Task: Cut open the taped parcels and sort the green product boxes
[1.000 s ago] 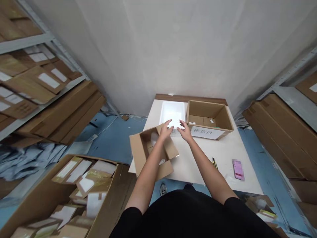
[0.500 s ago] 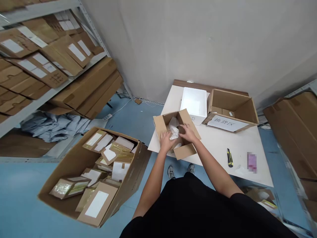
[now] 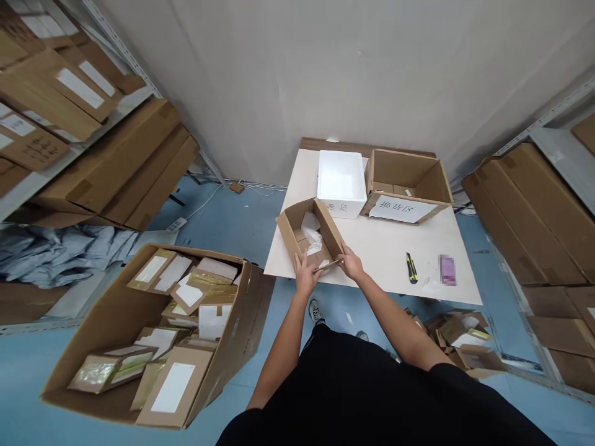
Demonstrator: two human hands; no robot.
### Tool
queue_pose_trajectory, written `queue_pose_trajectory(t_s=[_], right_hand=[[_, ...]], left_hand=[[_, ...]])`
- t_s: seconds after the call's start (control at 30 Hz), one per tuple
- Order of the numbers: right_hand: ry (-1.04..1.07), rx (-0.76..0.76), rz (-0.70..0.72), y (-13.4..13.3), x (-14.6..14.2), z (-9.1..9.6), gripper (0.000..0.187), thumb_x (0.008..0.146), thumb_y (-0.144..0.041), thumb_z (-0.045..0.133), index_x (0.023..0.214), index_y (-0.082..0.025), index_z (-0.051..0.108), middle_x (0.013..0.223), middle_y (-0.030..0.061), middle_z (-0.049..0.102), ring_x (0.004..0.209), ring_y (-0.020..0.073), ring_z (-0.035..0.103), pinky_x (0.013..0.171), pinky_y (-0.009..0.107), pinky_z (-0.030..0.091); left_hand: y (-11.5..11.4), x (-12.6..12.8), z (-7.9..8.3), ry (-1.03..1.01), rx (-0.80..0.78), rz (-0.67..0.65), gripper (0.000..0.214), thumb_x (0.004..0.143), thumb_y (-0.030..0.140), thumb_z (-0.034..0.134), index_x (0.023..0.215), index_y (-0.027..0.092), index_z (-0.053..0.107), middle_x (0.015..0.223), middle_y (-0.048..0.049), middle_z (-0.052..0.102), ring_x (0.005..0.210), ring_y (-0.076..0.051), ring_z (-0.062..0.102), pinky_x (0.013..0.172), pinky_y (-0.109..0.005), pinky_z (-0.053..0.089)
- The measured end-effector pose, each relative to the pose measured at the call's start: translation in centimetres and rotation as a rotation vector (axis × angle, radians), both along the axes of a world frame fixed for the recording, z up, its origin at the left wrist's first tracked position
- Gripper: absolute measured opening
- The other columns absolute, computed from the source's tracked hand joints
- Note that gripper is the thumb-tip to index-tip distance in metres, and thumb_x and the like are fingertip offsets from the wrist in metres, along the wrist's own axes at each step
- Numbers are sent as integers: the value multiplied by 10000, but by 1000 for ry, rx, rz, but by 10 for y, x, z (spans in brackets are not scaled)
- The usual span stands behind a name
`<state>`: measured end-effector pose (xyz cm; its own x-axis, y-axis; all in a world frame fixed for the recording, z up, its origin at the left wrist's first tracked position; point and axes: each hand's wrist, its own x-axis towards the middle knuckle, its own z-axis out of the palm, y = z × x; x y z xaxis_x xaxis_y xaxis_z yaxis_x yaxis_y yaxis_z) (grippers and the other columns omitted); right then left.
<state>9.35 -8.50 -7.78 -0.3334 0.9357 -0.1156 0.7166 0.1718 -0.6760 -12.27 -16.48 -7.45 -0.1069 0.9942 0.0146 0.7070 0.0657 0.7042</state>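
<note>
A small open cardboard box sits at the near left corner of the white table, with crumpled white packing inside. My left hand grips the box's near left side, fingers closed on the cardboard. My right hand pinches the near flap of the same box, which is folded inward.
A white foam box and a labelled open carton stand at the table's back. A yellow-black utility knife and a pink item lie to the right. A big carton of parcels sits on the blue floor at left; shelves flank both sides.
My hands came out of the small box and slid to its near edge, taking hold of the side and flap. The camera view shifted slightly.
</note>
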Motion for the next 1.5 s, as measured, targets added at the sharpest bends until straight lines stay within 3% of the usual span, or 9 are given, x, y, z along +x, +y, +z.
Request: queue_pose_trajectory(t_s=[0.2,0.4,0.77,0.93,1.07,1.17,1.27,1.37,1.5], right_hand=[[86,2,-57,-46,63,16,159,776,-109,758,783,-267,744,1684,-48,482,1565,296,426,1237,494,447],[115,95,-242,-110,169,33,189,795,-77,764,806,-265,750,1731,-56,403,1615,333,338,1263,565,409],[-105,206,-832,-271,403,56,165,870,-136,712,938,-265,789,1796,-55,245,1661,405,168,1239,703,371],[-295,152,-1120,-350,471,54,137,886,-208,717,985,-259,797,1781,3,301,1633,447,208,1182,708,416],[-385,106,-1318,-397,505,46,148,869,-244,748,1009,-253,795,1757,69,346,1621,473,216,1191,708,378],[-390,75,-1424,-416,522,39,368,848,-331,799,1208,-258,768,1749,125,341,1623,494,188,1229,757,256],[-374,75,-1458,-418,534,37,601,848,-429,804,1404,-249,669,1775,164,259,1629,505,147,1219,793,213],[-359,170,-1409,-402,540,43,670,875,-466,757,1483,-234,596,1791,171,198,1636,492,123,1220,773,248],[-332,281,-1289,-352,530,60,668,893,-424,715,1508,-211,566,1789,176,192,1630,477,154,1230,720,305]], left_hand=[[-38,54,14,66,102,-56,183,925,304,775,774,224,710,1751,-80,376,1670,-439,134,1287,-734,258],[-61,148,38,112,201,-208,196,932,361,782,782,244,736,1710,-65,448,1655,-407,223,1307,-687,267],[-76,409,63,3,239,-788,117,936,369,789,874,270,793,1683,-53,485,1653,-396,228,1317,-711,218],[-96,524,60,-53,251,-1080,89,912,343,820,874,265,804,1670,-58,499,1637,-387,268,1330,-693,211],[-117,594,55,-57,217,-1245,36,882,263,839,903,263,810,1674,-59,491,1642,-392,249,1336,-685,198],[-124,624,53,-45,176,-1277,186,883,225,814,1060,280,809,1699,-70,454,1657,-400,207,1329,-707,177],[-123,632,55,-47,169,-1262,381,900,260,788,1277,284,747,1723,-89,414,1663,-395,192,1323,-696,202],[-116,621,60,-84,170,-1224,487,912,264,762,1392,275,684,1731,-93,400,1658,-384,213,1335,-634,239],[-96,583,68,-137,201,-1143,515,929,229,716,1438,269,651,1725,-87,407,1646,-365,251,1347,-575,263]])
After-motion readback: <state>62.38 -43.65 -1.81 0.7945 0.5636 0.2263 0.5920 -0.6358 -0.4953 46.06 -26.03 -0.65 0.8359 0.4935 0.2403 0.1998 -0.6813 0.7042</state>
